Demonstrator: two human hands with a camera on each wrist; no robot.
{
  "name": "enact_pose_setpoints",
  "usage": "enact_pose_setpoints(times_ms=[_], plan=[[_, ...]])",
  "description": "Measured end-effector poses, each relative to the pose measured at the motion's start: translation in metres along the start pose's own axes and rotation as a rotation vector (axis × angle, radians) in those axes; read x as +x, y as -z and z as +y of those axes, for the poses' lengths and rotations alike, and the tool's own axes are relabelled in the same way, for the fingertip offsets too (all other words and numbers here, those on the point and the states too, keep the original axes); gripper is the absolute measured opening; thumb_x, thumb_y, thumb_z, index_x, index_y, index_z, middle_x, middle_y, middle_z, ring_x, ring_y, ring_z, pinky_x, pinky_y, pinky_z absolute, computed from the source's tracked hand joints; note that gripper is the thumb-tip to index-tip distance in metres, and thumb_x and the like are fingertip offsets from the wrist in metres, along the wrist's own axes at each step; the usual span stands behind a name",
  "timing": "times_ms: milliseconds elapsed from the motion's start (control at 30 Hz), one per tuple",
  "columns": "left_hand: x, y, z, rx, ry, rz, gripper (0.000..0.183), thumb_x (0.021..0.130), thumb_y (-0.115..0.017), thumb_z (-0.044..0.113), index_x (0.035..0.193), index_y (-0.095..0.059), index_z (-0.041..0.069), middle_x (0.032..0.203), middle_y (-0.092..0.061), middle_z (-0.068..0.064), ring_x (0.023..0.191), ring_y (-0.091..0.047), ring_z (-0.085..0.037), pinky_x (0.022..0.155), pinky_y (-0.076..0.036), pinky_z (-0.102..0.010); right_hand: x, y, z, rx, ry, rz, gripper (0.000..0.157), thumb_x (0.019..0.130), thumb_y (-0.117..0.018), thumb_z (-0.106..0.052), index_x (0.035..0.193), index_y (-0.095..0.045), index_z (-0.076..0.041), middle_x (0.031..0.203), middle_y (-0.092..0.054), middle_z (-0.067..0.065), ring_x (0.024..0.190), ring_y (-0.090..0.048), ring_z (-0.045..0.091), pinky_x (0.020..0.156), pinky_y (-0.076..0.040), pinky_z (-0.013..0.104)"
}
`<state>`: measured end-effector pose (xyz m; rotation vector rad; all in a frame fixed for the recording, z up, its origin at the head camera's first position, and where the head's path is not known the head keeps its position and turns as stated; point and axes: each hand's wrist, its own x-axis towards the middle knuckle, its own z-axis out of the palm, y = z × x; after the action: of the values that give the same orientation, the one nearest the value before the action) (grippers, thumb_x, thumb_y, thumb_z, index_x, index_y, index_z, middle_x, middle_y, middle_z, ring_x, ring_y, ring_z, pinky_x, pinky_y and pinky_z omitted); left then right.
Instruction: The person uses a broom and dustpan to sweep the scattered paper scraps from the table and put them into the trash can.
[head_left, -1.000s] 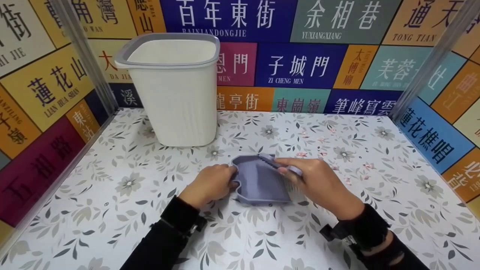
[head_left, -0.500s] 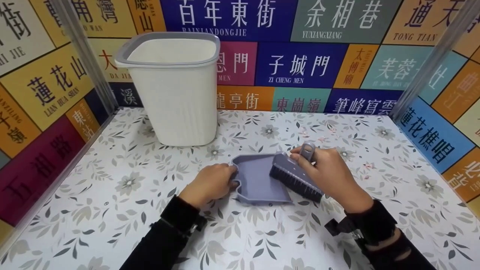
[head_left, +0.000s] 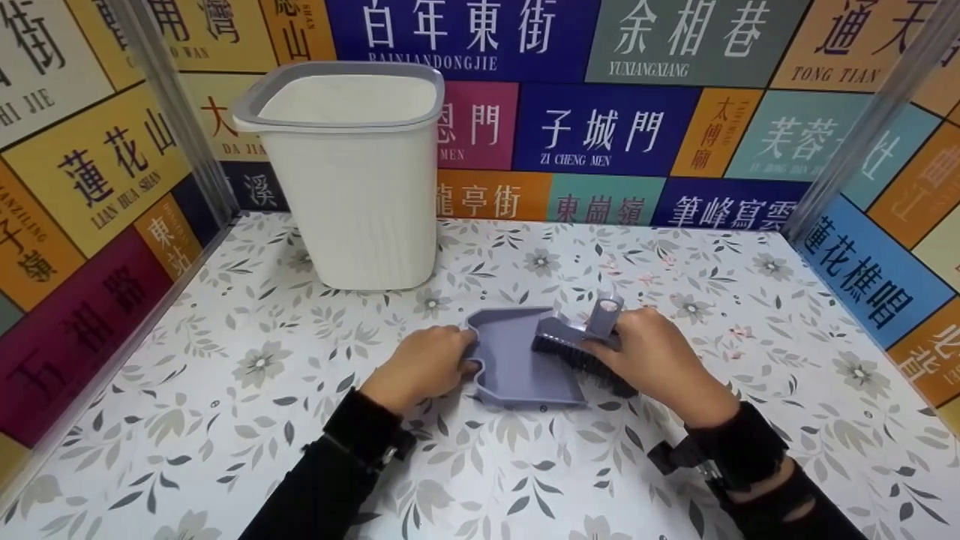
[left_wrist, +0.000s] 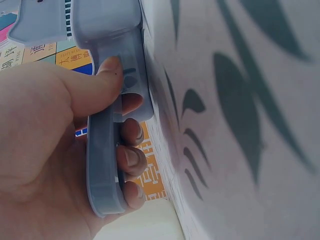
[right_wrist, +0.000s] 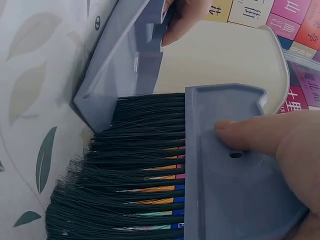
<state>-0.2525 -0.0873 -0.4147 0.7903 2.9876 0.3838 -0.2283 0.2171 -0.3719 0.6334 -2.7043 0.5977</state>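
Observation:
A grey-purple dustpan (head_left: 517, 367) lies on the flowered table, its wide mouth facing right. My left hand (head_left: 427, 364) grips its handle (left_wrist: 105, 165), with the thumb on top and fingers wrapped round in the left wrist view. In my right hand (head_left: 656, 360) is a matching hand brush (head_left: 574, 330), held by its body with the looped handle end pointing up. Black bristles (right_wrist: 125, 165) reach down to the dustpan's open edge and the tabletop beside it. In the right wrist view my thumb (right_wrist: 245, 135) presses on the flat of the brush.
A tall white bin (head_left: 360, 202) with a grey rim stands at the back left. Small pink scraps (head_left: 739, 331) lie scattered on the table (head_left: 480, 480) right of the brush and behind it. Panels with colourful street signs (head_left: 600, 127) enclose the back and sides.
My right hand has turned the brush and moved it across the dustpan's mouth, its bristles swinging out to the right and then back toward the pan. The left hand and dustpan stay put.

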Motion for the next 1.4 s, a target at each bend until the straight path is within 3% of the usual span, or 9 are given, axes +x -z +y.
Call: enact_pose_setpoints(times_ms=[233,333,500,667,800,933,1133,1267,1400], plan=[[0.000,-0.001,0.000,-0.008,0.008,-0.003,0.022,0.101,-0.074,0.029,0.110,-0.067,0.010,0.095,-0.067,-0.007,0.092,-0.068,-0.030,0.085,-0.059,-0.049,0.000,0.009,0.002,0.042,0.039,0.014,0.011,0.090,-0.086,-0.017,0.093,-0.079,-0.010,0.086,-0.077,0.006,0.075,-0.073,0.023,0.070,-0.060,0.046],[0.000,0.000,0.000,-0.010,0.006,-0.003,0.022,0.101,-0.074,0.029,0.109,-0.067,0.010,0.095,-0.067,-0.006,0.092,-0.068,-0.030,0.086,-0.059,-0.048,0.000,0.019,0.005,0.043,0.026,0.043,0.011,0.090,-0.086,-0.014,0.093,-0.079,-0.007,0.080,-0.075,0.005,0.069,-0.069,0.022,0.064,-0.057,0.043],[0.001,0.001,0.001,-0.004,0.004,-0.005,0.021,0.101,-0.074,0.030,0.106,-0.067,0.011,0.095,-0.067,-0.006,0.091,-0.068,-0.030,0.085,-0.059,-0.047,0.001,0.037,0.015,0.023,-0.153,0.017,0.021,0.092,-0.081,-0.019,0.081,-0.069,-0.006,0.066,-0.062,0.004,0.058,-0.053,0.019,0.055,-0.044,0.037],[0.001,0.001,0.001,-0.002,0.005,-0.007,0.021,0.101,-0.074,0.030,0.106,-0.067,0.010,0.097,-0.069,-0.008,0.092,-0.069,-0.031,0.086,-0.059,-0.048,0.002,0.044,0.028,0.003,-0.306,-0.040,0.025,0.094,-0.074,-0.023,0.081,-0.067,-0.003,0.068,-0.062,0.007,0.055,-0.053,0.021,0.050,-0.041,0.036],[-0.001,0.002,0.001,0.011,-0.009,-0.002,0.021,0.102,-0.074,0.029,0.108,-0.068,0.010,0.098,-0.070,-0.009,0.092,-0.070,-0.031,0.085,-0.060,-0.048,0.003,0.042,0.036,0.004,-0.357,-0.074,0.025,0.093,-0.072,-0.024,0.082,-0.067,-0.002,0.069,-0.063,0.008,0.055,-0.056,0.022,0.049,-0.043,0.036],[-0.003,0.005,0.001,0.023,-0.022,-0.024,0.021,0.101,-0.074,0.025,0.114,-0.069,0.009,0.101,-0.072,-0.009,0.094,-0.070,-0.030,0.087,-0.060,-0.047,0.004,0.040,0.038,-0.001,-0.371,-0.136,0.026,0.093,-0.072,-0.026,0.085,-0.069,-0.002,0.072,-0.064,0.010,0.060,-0.058,0.024,0.051,-0.045,0.038],[-0.004,0.010,0.000,0.030,-0.033,-0.081,0.031,0.100,-0.075,0.030,0.123,-0.069,0.009,0.112,-0.071,-0.008,0.100,-0.069,-0.030,0.094,-0.058,-0.048,0.003,0.043,0.035,-0.009,-0.324,-0.242,0.035,0.096,-0.073,-0.030,0.104,-0.070,0.004,0.088,-0.069,0.019,0.070,-0.062,0.029,0.061,-0.053,0.048],[-0.004,0.008,-0.001,0.014,-0.037,-0.105,0.035,0.101,-0.073,0.034,0.122,-0.066,0.008,0.108,-0.071,-0.008,0.100,-0.070,-0.031,0.094,-0.058,-0.050,0.001,0.046,0.031,0.013,-0.268,-0.197,0.032,0.101,-0.072,-0.033,0.107,-0.073,-0.001,0.097,-0.073,0.023,0.083,-0.070,0.036,0.073,-0.056,0.058],[-0.004,0.006,-0.001,0.021,-0.053,-0.115,0.032,0.102,-0.072,0.035,0.117,-0.064,0.008,0.101,-0.071,-0.010,0.098,-0.071,-0.033,0.093,-0.058,-0.051,-0.002,0.054,0.033,0.054,-0.232,-0.121,0.036,0.106,-0.068,-0.030,0.124,-0.072,0.000,0.118,-0.072,0.031,0.100,-0.072,0.044,0.087,-0.055,0.063]])
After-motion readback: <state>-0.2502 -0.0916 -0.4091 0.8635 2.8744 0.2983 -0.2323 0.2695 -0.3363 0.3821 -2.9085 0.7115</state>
